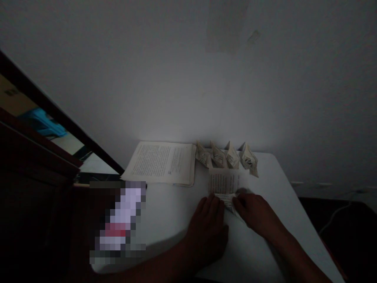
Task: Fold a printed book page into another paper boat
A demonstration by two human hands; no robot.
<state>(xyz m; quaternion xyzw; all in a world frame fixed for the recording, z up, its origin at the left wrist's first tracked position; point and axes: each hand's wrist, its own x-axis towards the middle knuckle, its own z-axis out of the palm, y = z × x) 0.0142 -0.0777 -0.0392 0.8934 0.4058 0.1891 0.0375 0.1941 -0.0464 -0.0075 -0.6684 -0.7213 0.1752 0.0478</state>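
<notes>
Dim room. Both hands rest on the white table (165, 220), working a printed paper sheet (224, 182) lying flat near the far edge. Left hand (207, 230) palm down, fingers pressing the sheet's folded near edge. Right hand (255, 214) pinching the same fold from the other side. Just behind the sheet, four folded paper pieces (228, 156) stand in a row. Open book (161, 162) lies left of them.
</notes>
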